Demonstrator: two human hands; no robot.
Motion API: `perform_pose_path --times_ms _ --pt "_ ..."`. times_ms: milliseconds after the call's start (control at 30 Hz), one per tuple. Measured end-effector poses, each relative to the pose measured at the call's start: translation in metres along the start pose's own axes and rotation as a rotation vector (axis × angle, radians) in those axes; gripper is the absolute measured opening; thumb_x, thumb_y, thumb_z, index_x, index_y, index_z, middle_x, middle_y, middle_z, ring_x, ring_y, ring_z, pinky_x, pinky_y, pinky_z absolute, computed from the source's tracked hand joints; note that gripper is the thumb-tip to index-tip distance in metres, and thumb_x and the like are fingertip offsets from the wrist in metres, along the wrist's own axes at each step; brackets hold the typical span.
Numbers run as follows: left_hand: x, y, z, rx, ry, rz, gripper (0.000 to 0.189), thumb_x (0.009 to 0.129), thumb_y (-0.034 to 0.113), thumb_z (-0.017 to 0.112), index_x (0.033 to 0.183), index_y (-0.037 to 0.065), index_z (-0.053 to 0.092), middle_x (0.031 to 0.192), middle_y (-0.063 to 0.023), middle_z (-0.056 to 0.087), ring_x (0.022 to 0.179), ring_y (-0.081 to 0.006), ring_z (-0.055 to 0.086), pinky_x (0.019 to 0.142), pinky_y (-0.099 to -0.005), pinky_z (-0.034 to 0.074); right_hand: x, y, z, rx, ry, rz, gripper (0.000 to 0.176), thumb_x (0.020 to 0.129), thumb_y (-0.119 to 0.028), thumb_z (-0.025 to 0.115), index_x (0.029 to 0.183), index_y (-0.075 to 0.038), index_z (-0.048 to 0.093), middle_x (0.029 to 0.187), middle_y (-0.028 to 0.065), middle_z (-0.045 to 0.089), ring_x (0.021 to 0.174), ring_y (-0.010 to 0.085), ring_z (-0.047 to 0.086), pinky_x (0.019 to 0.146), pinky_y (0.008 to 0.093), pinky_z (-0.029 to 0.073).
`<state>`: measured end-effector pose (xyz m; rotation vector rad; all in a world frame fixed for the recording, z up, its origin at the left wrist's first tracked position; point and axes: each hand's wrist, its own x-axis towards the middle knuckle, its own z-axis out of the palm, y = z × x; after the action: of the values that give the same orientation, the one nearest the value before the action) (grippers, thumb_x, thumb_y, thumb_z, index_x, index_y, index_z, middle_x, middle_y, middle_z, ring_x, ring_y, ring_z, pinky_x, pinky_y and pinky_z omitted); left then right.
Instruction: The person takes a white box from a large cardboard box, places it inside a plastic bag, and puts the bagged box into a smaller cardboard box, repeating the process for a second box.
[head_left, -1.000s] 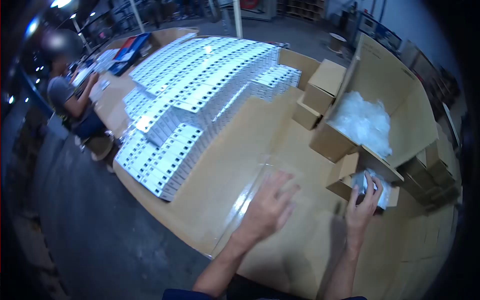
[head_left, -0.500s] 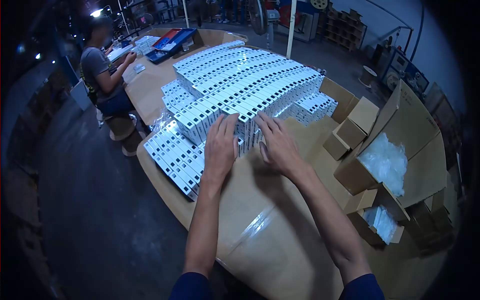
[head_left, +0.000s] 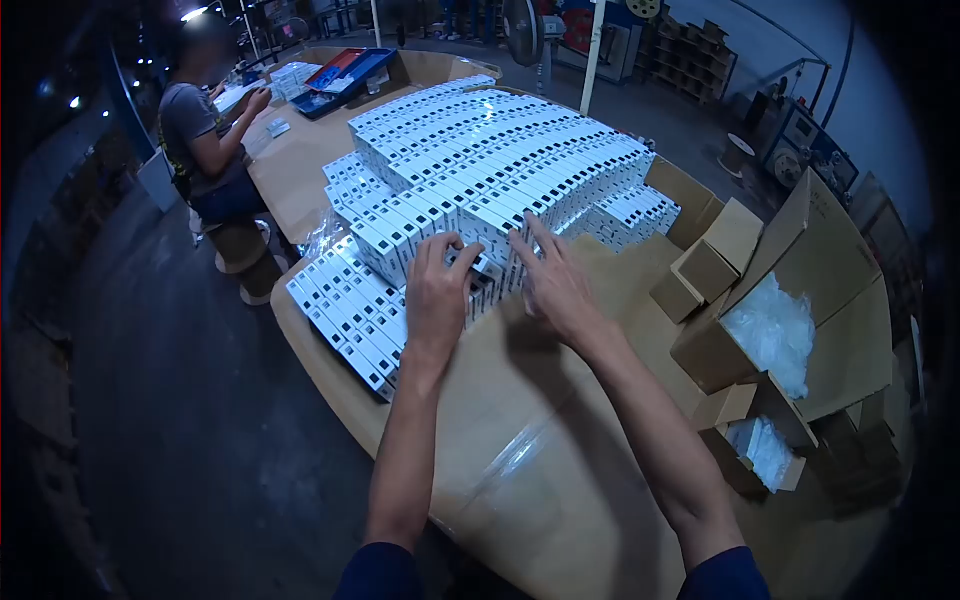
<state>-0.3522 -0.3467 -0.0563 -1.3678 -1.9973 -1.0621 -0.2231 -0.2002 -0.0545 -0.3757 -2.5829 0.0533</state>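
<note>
White boxes (head_left: 480, 170) stand in tight stepped rows on the far half of the table (head_left: 560, 420), which is covered with brown cardboard.

Head view: both hands reach forward to the near edge of the stack. The left hand (head_left: 437, 295) lies palm down on the front row, its fingers (head_left: 440, 255) close together and bent over the box tops; whether they clamp a single box cannot be told. The right hand (head_left: 553, 285) sits just beside it, its fingers (head_left: 530, 235) spread apart with the tips touching the front boxes. A lower row of boxes (head_left: 345, 310) lies left of the left hand, along the table edge. To the right, well apart from the hands, an open carton (head_left: 820, 250) holds clear plastic bags (head_left: 770, 330), with closed small cartons (head_left: 715, 255) beside it. At the far left end, a seated person (head_left: 200, 140) works near a blue tray (head_left: 350, 70).
</note>
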Motion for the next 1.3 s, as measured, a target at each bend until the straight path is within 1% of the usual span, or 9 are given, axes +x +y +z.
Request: perform_pose_path --times_ms 333,467,567,767,833,967,1133,1233,1300 --pt "-0.031 0.034 -0.037 -0.102 0.048 0.021 0.037 0.073 -0.011 0.076 0.106 0.005 0.069 0.115 -0.0131 0.058 0.118 -0.0365 0.058 0.100 -0.0491 0.048 -0.033 -0.014 -0.041 0.243 0.110 0.120 0.076 0.094 -0.011 0.063 0.161 -0.008 0.028 0.151 0.0304 0.042 0.125 0.0444 0.056 0.101 0.0516 0.051" --pt "-0.053 0.071 -0.035 -0.254 0.067 0.050 0.042 0.073 -0.014 0.073 0.109 0.007 0.068 0.125 -0.0135 0.059 0.136 -0.0441 0.051 0.110 -0.0524 0.047 -0.076 -0.022 -0.088 1.207 -0.187 0.542 0.065 0.105 -0.028 0.061 0.161 -0.012 0.033 0.123 0.0153 0.065 0.097 0.0162 0.064 0.078 0.0287 0.057" --pt "-0.061 0.114 -0.016 -0.398 0.064 0.205 0.039 0.073 -0.011 0.077 0.107 0.007 0.067 0.124 -0.0153 0.059 0.131 -0.0412 0.056 0.105 -0.0500 0.051 -0.119 -0.024 -0.111 1.613 -0.134 0.630 0.054 0.106 -0.020 0.059 0.157 -0.011 0.042 0.127 0.0058 0.060 0.100 0.0106 0.057 0.084 0.0249 0.053" --pt "-0.044 0.211 -0.001 -0.787 -0.220 0.216 0.037 0.075 0.000 0.083 0.107 0.007 0.067 0.116 -0.0150 0.061 0.110 -0.0329 0.064 0.092 -0.0423 0.054 -0.207 0.027 -0.180 1.104 0.196 0.545 0.022 0.103 -0.003 0.058 0.122 -0.002 0.068 0.117 0.0055 0.067 0.095 0.0082 0.064 0.077 0.0239 0.055" --pt "-0.023 0.241 0.020 -0.829 -0.303 0.260 0.025 0.080 0.004 0.081 0.101 0.002 0.068 0.105 -0.0142 0.066 0.096 -0.0285 0.067 0.082 -0.0381 0.055 -0.229 0.037 -0.224 1.129 0.266 0.765 0.021 0.101 0.003 0.055 0.113 -0.001 0.071 0.109 0.0067 0.069 0.093 0.0096 0.066 0.074 0.0245 0.055" --pt "0.025 0.305 0.086 -0.803 -0.484 0.478 0.016 0.084 0.006 0.078 0.097 0.000 0.070 0.097 -0.0145 0.068 0.092 -0.0291 0.069 0.080 -0.0397 0.055 -0.272 0.103 -0.281 0.191 0.399 0.599 0.023 0.096 0.001 0.058 0.110 -0.006 0.075 0.090 0.0104 0.066 0.081 0.0172 0.061 0.073 0.0318 0.050" --pt "0.069 0.369 0.194 -0.560 -0.710 0.805 0.024 0.086 0.018 0.080 0.102 0.002 0.072 0.101 -0.0168 0.070 0.097 -0.0359 0.069 0.086 -0.0455 0.055 -0.282 0.145 -0.311 -0.052 0.456 0.775 0.025 0.094 -0.011 0.069 0.116 -0.019 0.078 0.088 0.0066 0.054 0.069 0.0125 0.048 0.066 0.0274 0.043" --pt "0.069 0.388 0.231 -0.390 -0.845 0.925 0.028 0.086 0.023 0.079 0.104 0.002 0.072 0.104 -0.0184 0.070 0.099 -0.0384 0.068 0.090 -0.0475 0.055 -0.285 0.161 -0.310 0.030 0.487 0.799 0.026 0.092 -0.012 0.068 0.116 -0.015 0.076 0.099 0.0191 0.061 0.090 0.0335 0.060 0.087 0.0424 0.050" --pt "0.070 0.395 0.240 -0.221 -1.064 0.959 0.030 0.087 0.025 0.078 0.104 0.001 0.071 0.104 -0.0198 0.070 0.100 -0.0398 0.068 0.091 -0.0481 0.055 -0.288 0.170 -0.306 0.034 0.484 0.818 0.027 0.092 -0.010 0.070 0.117 -0.017 0.077 0.093 0.0101 0.055 0.078 0.0196 0.051 0.072 0.0321 0.044"
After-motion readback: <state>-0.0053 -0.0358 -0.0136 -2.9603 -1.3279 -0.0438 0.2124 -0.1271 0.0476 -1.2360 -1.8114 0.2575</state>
